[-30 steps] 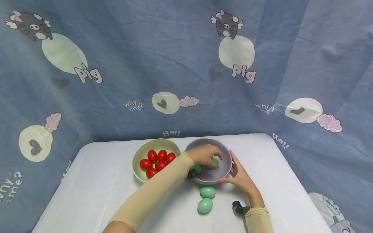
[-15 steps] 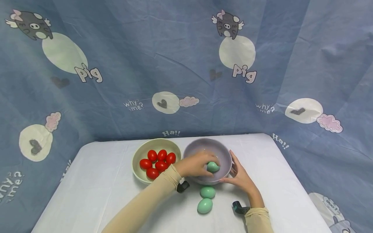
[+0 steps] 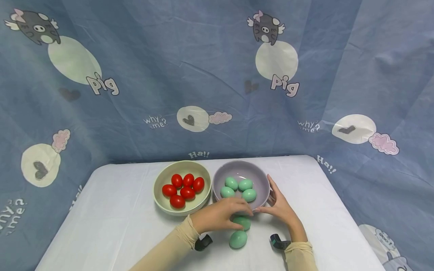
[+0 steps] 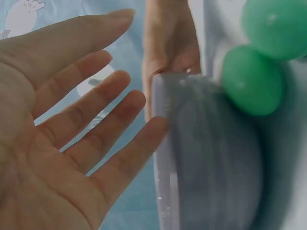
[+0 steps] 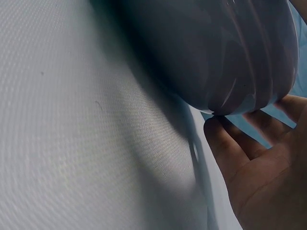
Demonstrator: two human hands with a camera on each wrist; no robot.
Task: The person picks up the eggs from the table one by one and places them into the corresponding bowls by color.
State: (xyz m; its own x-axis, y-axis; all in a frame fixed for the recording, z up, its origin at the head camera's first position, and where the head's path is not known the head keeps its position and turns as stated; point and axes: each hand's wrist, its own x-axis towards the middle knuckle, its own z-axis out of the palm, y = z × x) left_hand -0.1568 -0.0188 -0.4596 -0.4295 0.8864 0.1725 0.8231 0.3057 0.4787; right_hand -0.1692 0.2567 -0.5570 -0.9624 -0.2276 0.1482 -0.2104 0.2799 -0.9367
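Observation:
My left hand is by the near side of the purple bowl, above a green egg on the table. Its fingers are spread and hold nothing in the left wrist view, where the bowl's outer wall stands beside them. A second green egg lies just nearer. Inside the bowl are several more green eggs. My right hand rests against the bowl's right side. In the right wrist view its extended thumb and fingers touch the bowl wall.
A pale green bowl with several red eggs stands left of the purple bowl. Both are on a white-covered table. Behind hangs a blue printed curtain.
My left hand has left a green egg in the purple bowl and drawn back over the rim toward the eggs on the table. The right hand has stayed put.

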